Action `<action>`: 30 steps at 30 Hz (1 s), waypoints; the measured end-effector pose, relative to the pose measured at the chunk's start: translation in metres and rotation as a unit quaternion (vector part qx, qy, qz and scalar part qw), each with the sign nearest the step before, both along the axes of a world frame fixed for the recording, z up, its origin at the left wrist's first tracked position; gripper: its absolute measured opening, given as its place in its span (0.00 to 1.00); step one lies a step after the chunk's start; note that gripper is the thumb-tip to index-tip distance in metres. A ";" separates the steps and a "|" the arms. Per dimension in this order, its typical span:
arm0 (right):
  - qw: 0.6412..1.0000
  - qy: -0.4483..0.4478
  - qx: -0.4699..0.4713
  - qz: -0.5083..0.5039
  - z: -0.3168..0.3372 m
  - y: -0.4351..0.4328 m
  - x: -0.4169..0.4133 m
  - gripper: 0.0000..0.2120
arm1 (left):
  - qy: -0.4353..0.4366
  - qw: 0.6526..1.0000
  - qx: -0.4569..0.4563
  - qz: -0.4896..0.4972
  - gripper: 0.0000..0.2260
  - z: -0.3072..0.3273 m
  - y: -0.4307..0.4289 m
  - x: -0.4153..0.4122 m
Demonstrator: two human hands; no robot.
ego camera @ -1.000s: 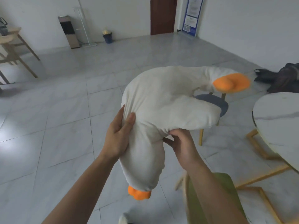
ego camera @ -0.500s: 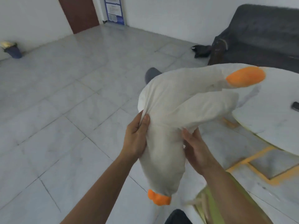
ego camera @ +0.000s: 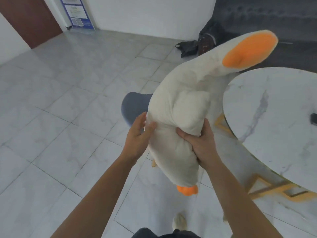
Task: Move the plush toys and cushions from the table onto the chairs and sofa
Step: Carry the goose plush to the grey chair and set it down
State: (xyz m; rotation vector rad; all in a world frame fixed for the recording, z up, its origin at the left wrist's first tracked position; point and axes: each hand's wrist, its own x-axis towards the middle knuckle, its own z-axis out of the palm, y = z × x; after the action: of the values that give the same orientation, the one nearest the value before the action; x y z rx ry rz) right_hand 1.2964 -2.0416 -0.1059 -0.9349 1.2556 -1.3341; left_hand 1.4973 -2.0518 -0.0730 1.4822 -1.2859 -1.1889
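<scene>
Nearest the camera, 1 light shoe (ego camera: pixel 179 222) stands on the tiled floor (ego camera: pixel 51 117), below both forearms. The right hand (ego camera: pixel 200 145) is clamped on the plush goose (ego camera: pixel 180 103): its fingers and thumb curl round the narrow body just under the folded wing. The left hand (ego camera: pixel 139 136) lies against the opposite flank with its fingers nearly straight and its thumb laid on the front face (a pressing contact, not a closed fist). The goose is held in the air between the 2 hands, clear of all furniture. Its orange feet (ego camera: pixel 187 190) hang below the grip, toward the person; its neck rises up and to the right of the grip and ends in the orange beak (ego camera: pixel 248 50). Behind the left hand, partly hidden by the toy, is a blue chair seat (ego camera: pixel 133 107). To the right of the grip stands the round marble table (ego camera: pixel 274 117) on yellow legs, with 1 small dark object (ego camera: pixel 313 119) at its far right edge. Beyond the beak is the dark sofa (ego camera: pixel 274 18), with a black bag (ego camera: pixel 188 47) on the floor beside it. Farthest left of the grip are a brown door (ego camera: pixel 29 19) and a blue-framed poster (ego camera: pixel 77 12).
</scene>
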 end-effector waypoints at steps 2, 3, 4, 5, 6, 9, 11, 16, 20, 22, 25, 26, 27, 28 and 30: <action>0.997 0.069 0.012 0.015 -0.004 -0.039 0.007 0.36 | 0.019 1.000 -0.005 0.011 0.14 0.006 -0.034 0.009; 0.994 0.105 0.014 0.028 -0.009 -0.057 0.010 0.37 | 0.027 1.000 0.000 0.013 0.14 0.008 -0.052 0.013; 0.989 0.138 0.015 0.041 -0.013 -0.075 0.014 0.36 | 0.041 0.999 0.005 0.012 0.12 0.007 -0.073 0.016; 0.986 0.160 0.015 0.053 -0.018 -0.092 0.020 0.35 | 0.059 0.998 0.012 0.014 0.08 0.002 -0.095 0.022; 0.983 0.174 0.011 0.061 -0.024 -0.108 0.026 0.33 | 0.079 0.997 0.025 0.014 0.05 -0.003 -0.116 0.026; 0.975 0.213 -0.004 0.067 -0.046 -0.153 0.049 0.28 | 0.112 0.992 0.064 0.014 0.19 -0.033 -0.177 0.039; 0.960 0.268 0.013 0.082 -0.063 -0.185 0.058 0.27 | 0.119 0.987 0.101 0.029 0.25 -0.057 -0.212 0.048; 0.898 0.409 0.050 0.156 -0.123 -0.269 0.051 0.26 | 0.107 0.973 0.202 0.026 0.28 -0.129 -0.292 0.061; 0.881 0.429 0.067 0.190 -0.188 -0.298 0.049 0.20 | 0.077 0.961 0.264 0.031 0.22 -0.191 -0.321 0.057; 0.880 0.424 0.064 0.204 -0.236 -0.305 0.052 0.20 | 0.043 0.958 0.281 0.049 0.21 -0.230 -0.332 0.055; 0.856 0.429 0.063 0.281 -0.319 -0.314 0.057 0.30 | -0.036 0.948 0.302 0.087 0.22 -0.298 -0.341 0.054; 0.833 0.440 0.076 0.328 -0.344 -0.315 0.058 0.33 | -0.077 0.940 0.319 0.096 0.22 -0.320 -0.341 0.053; 0.805 0.448 0.098 0.375 -0.365 -0.316 0.059 0.36 | -0.117 0.928 0.340 0.101 0.20 -0.339 -0.338 0.051; 0.780 0.449 0.121 0.419 -0.380 -0.316 0.060 0.39 | -0.153 0.915 0.360 0.102 0.18 -0.353 -0.333 0.049; 0.763 0.435 0.136 0.459 -0.397 -0.318 0.062 0.42 | -0.208 0.902 0.367 0.090 0.14 -0.370 -0.323 0.047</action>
State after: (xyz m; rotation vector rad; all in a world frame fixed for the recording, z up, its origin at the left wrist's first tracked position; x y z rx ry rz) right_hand 1.3582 -2.3600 -0.5034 -1.7325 1.2734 0.1311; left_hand 1.5440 -2.3749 -0.4432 2.4546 -0.9511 -1.3503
